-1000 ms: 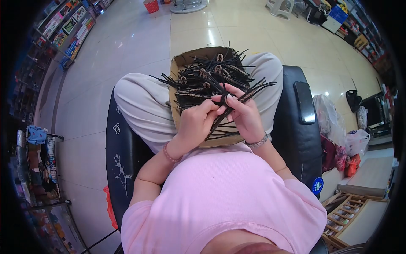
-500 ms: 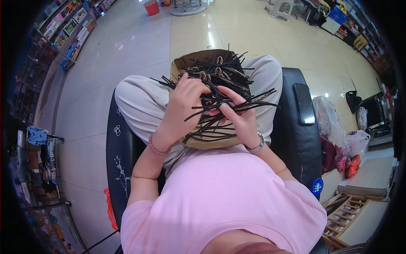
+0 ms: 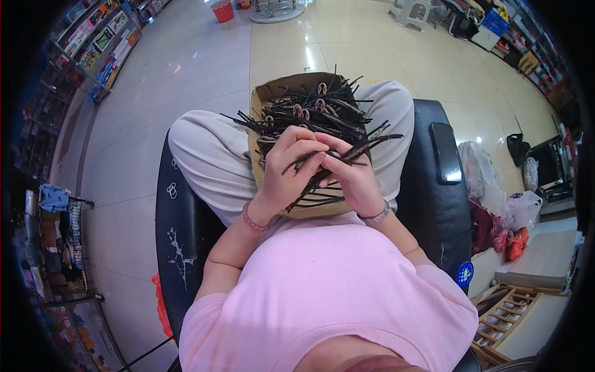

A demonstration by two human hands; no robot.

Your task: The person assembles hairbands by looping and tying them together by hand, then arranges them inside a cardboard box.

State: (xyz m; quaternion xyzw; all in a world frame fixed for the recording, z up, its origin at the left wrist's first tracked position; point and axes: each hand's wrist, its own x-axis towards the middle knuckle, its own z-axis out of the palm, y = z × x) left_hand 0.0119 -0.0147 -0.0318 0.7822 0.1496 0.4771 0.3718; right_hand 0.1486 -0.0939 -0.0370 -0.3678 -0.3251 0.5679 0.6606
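Note:
On my lap rests a shallow cardboard box [image 3: 266, 93] heaped with black cords [image 3: 344, 111], some braided with a brown pattern. Several small oval charms [image 3: 321, 88] show among them. My right hand [image 3: 356, 185] grips a bundle of black braided cords [image 3: 379, 137], whose ends fan out to the right and hang below the fingers. Touching it from the other side, my left hand [image 3: 290, 167] has thumb and fingers closed on cords from the same bundle. The fingertips meet, so the exact pinch point is hidden.
I sit on a black padded seat [image 3: 434, 229] with a phone [image 3: 445, 153] at its right side. Plastic bags [image 3: 483, 177] lie farther right. Shelves of goods [image 3: 102, 43] line the left, and a white stool [image 3: 410, 12] stands ahead.
My left hand has moved from over the heap down and right to meet my right hand, closing on the cords. Another charm is now uncovered at the heap's left. The held cords have shifted.

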